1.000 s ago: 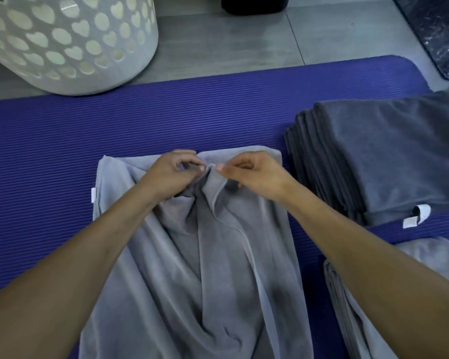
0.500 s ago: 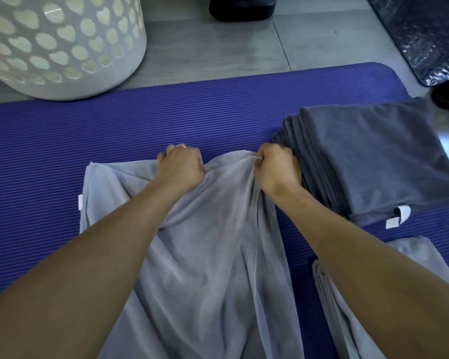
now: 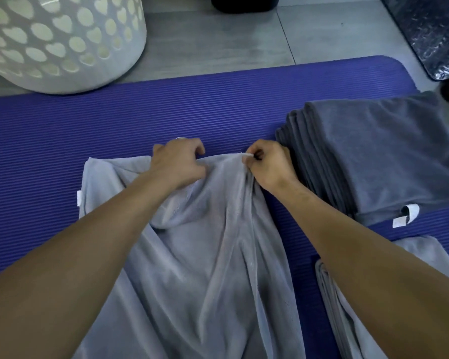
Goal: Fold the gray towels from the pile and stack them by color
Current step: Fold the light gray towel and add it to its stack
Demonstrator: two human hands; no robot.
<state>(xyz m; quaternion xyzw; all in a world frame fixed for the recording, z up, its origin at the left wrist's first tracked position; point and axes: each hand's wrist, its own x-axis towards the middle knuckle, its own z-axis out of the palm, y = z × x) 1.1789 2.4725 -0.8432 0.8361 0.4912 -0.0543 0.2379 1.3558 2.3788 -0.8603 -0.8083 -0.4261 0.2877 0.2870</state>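
Observation:
A light gray towel (image 3: pixel 208 260) lies rumpled on the purple mat (image 3: pixel 166 110), running from the middle toward me. My left hand (image 3: pixel 178 164) grips its far edge left of centre. My right hand (image 3: pixel 268 164) pinches the far right corner, where a small white tag shows between the fingers. The cloth between both hands is raised and creased. A stack of folded dark gray towels (image 3: pixel 379 154) sits right of my right hand. A folded light gray stack (image 3: pixel 415 257) lies at the lower right, partly hidden by my right forearm.
A white laundry basket (image 3: pixel 60 40) with heart-shaped holes stands on the tiled floor beyond the mat's far left. A dark object (image 3: pixel 244 2) sits at the top centre. A shiny dark sheet (image 3: pixel 430 29) covers the floor at the top right.
My hands started pinched together at the towel's middle, then moved apart along its far edge. My right hand now holds the corner by the dark stack.

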